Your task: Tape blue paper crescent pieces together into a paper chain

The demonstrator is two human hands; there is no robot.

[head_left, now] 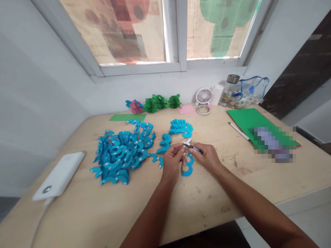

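Observation:
My left hand (173, 159) is closed, its fingertips pinched at a small white strip (189, 141). My right hand (207, 155) grips a slim dark tool (196, 148) whose tip meets the strip; I cannot make out its exact kind. Just below my fingers lies a wavy blue paper cutout (188, 168), partly hidden by my left hand. A big heap of similar folded blue cutouts (119, 151) with small white patches is to the left. Smaller blue pieces (164, 143) and a blue row (180, 126) lie beyond my hands.
Green (160, 101) and pink paper puffs (136, 106) line the wall. Farther right stand a small fan (204, 95), a tape roll (203, 109) and a bottle (228, 91). Green sheets (249, 119) and a white pen (238, 131) lie right, a white power bank (59, 175) left.

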